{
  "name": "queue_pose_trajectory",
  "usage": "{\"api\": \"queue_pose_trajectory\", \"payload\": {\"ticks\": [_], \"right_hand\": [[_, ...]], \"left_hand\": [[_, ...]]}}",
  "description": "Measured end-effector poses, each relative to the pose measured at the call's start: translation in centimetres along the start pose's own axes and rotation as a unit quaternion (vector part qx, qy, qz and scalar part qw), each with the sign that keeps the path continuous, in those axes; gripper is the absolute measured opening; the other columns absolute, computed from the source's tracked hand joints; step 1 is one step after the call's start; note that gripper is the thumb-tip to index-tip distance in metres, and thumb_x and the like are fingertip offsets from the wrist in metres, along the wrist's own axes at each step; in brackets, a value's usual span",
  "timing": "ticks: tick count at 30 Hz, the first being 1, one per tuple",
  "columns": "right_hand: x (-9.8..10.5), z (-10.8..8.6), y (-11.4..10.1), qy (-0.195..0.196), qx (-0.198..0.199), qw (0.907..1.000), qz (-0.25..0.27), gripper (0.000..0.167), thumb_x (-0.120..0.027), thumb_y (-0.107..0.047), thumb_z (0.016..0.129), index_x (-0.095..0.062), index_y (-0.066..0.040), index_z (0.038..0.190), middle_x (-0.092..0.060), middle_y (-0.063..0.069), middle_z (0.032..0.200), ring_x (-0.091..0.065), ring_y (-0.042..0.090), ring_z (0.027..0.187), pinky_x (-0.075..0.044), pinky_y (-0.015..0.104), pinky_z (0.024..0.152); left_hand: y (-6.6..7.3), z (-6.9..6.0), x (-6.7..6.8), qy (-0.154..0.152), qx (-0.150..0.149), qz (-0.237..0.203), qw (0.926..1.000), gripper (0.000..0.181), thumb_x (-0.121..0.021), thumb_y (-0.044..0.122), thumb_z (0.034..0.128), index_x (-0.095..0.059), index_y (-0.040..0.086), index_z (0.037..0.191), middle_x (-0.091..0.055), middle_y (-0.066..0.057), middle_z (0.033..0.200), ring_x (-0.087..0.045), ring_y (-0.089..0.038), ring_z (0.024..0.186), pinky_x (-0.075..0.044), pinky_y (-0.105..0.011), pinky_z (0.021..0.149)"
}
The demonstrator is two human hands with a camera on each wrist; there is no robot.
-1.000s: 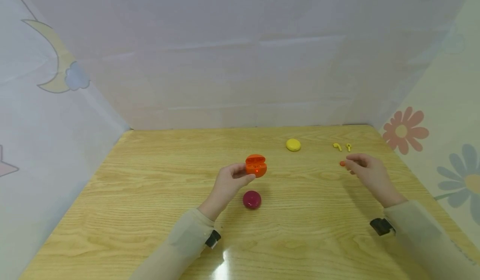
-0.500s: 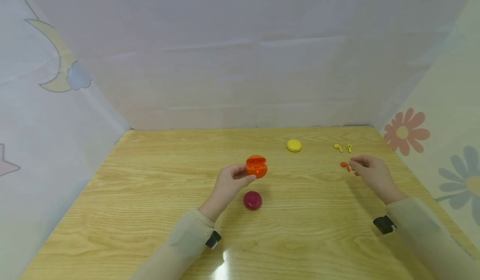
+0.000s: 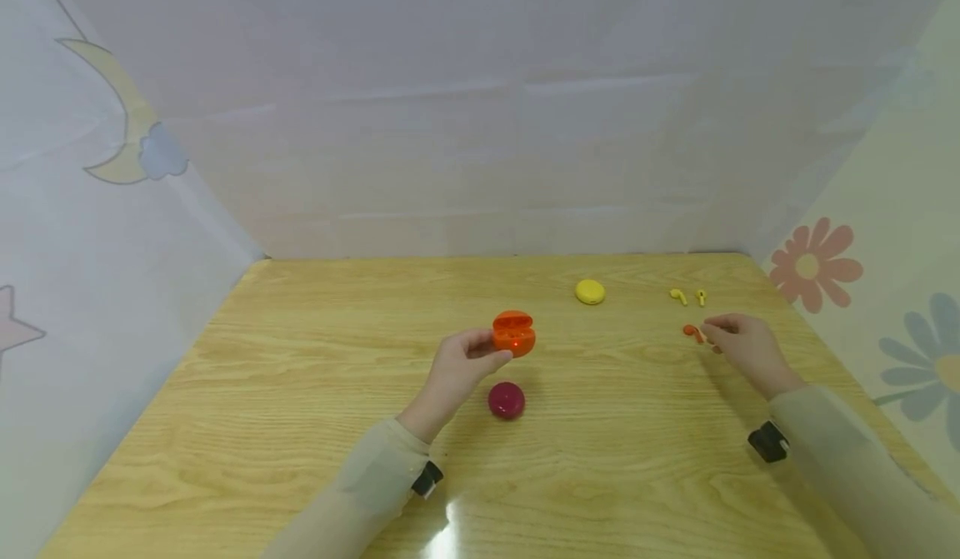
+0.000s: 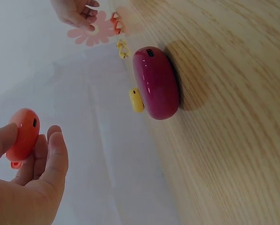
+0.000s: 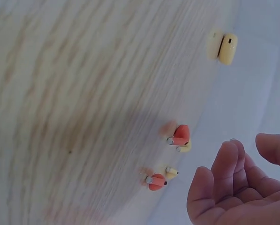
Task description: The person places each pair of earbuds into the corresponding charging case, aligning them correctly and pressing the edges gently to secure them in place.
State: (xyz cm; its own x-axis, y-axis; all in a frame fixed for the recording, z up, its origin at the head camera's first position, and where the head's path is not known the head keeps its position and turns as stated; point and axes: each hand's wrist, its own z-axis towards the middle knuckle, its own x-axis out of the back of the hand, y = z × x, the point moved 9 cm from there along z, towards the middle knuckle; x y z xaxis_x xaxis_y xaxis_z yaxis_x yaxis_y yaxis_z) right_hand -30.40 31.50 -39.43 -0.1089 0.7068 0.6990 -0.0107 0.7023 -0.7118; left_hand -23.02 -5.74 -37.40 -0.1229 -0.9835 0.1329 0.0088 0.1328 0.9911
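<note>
My left hand (image 3: 461, 367) grips an orange earbud case (image 3: 514, 341) above the table, its lid raised. In the left wrist view, the thumb and fingers pinch the case (image 4: 25, 133). My right hand (image 3: 744, 349) is beside the orange earbuds at the right. The right wrist view shows that hand (image 5: 243, 187) with thumb and fingertips apart and nothing between them. One orange earbud (image 5: 179, 136) and another orange earbud (image 5: 155, 182) lie on the table just past its fingers. In the head view the hand partly hides them; one earbud head (image 3: 689, 329) shows.
A dark pink case (image 3: 507, 401), lid down, lies below the left hand. Farther back is a yellow case (image 3: 590, 291). Two yellow earbuds, one left (image 3: 678, 296) and one right (image 3: 701, 296), lie behind the orange ones. Walls of cloth border the wooden table (image 3: 337, 309).
My right hand has drawn slightly right, off the orange earbud that its fingers covered, so more of the earbud shows. The left hand holds the orange case in much the same place.
</note>
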Motion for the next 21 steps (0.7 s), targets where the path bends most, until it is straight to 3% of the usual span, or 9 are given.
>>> {"api": "queue_pose_trajectory", "payload": {"ticks": [8, 15, 21], "right_hand": [[-0.1, 0.7, 0.8, -0.009, -0.003, 0.9998, -0.015, 0.051, -0.043, -0.023, 0.104, -0.045, 0.022, 0.127, -0.055, 0.038, 0.117, -0.060, 0.041, 0.096, -0.051, 0.041, 0.078], [0.0, 1.4, 1.2, -0.016, -0.005, 0.9995, -0.029, 0.048, -0.043, -0.020, 0.104, -0.046, 0.023, 0.126, -0.062, 0.029, 0.099, -0.055, 0.031, 0.088, -0.047, 0.037, 0.072], [-0.2, 2.0, 1.4, -0.025, -0.011, 0.9991, -0.033, 0.046, -0.044, -0.016, 0.103, -0.045, 0.024, 0.125, -0.062, 0.030, 0.097, -0.057, 0.035, 0.089, -0.049, 0.042, 0.075]], "left_hand": [[0.0, 0.0, 0.1, 0.004, 0.004, 0.005, 1.0000, 0.038, -0.069, 0.010, 0.0905, -0.059, -0.009, 0.122, -0.066, -0.017, 0.112, -0.063, -0.023, 0.098, -0.054, -0.032, 0.085], [-0.1, 0.0, 0.1, 0.002, 0.002, 0.001, 1.0000, 0.039, -0.069, 0.009, 0.0905, -0.059, -0.010, 0.123, -0.066, -0.017, 0.112, -0.063, -0.023, 0.097, -0.054, -0.032, 0.084], [-0.1, 0.0, 0.1, 0.004, 0.003, 0.003, 1.0000, 0.036, -0.069, 0.010, 0.0905, -0.060, -0.008, 0.121, -0.067, -0.016, 0.110, -0.064, -0.023, 0.097, -0.054, -0.031, 0.084]]}}
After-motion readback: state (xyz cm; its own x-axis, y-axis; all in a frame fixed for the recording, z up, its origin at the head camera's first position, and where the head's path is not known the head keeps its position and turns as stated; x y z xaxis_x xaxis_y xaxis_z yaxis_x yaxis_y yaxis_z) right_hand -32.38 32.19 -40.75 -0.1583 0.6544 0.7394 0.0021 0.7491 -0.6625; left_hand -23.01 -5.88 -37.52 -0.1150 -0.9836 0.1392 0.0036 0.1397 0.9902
